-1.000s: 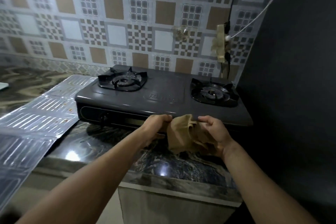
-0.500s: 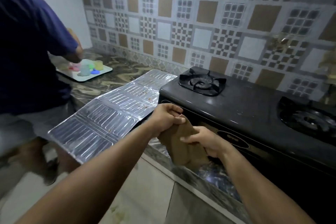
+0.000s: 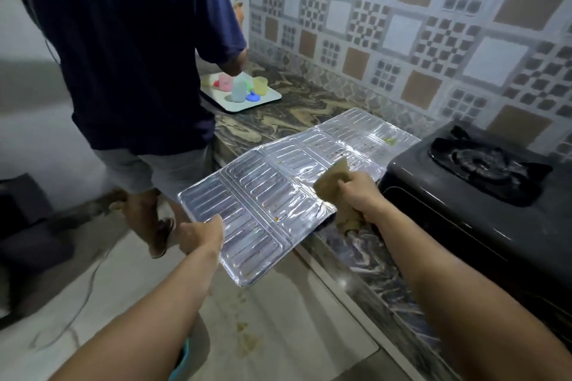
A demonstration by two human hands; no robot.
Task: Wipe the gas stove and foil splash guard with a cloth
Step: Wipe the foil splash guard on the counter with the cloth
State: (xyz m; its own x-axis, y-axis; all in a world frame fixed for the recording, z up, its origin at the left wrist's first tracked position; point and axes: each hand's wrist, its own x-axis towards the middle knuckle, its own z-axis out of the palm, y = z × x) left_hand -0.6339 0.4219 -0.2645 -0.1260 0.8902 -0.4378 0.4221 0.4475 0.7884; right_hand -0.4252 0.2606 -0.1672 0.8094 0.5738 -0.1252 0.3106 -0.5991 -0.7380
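Foil splash guard [image 3: 272, 192] lies flat, overhanging the surface's [image 3: 368, 260] front edge beside the gas stove [image 3: 483, 195]; left hand [image 3: 202, 233] pinches its overhanging corner, likely to steady it, while right hand [image 3: 359, 195], fisted round the cloth [image 3: 332, 179], presses on the foil.

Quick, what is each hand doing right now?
Left hand: closed on the near edge of the foil splash guard.
Right hand: closed around the brown cloth, on the guard.

Home kitchen: gas stove [image 3: 483, 182] on a marble-patterned desk [image 3: 278, 111], backed by a patterned tiled wall [image 3: 402, 25].
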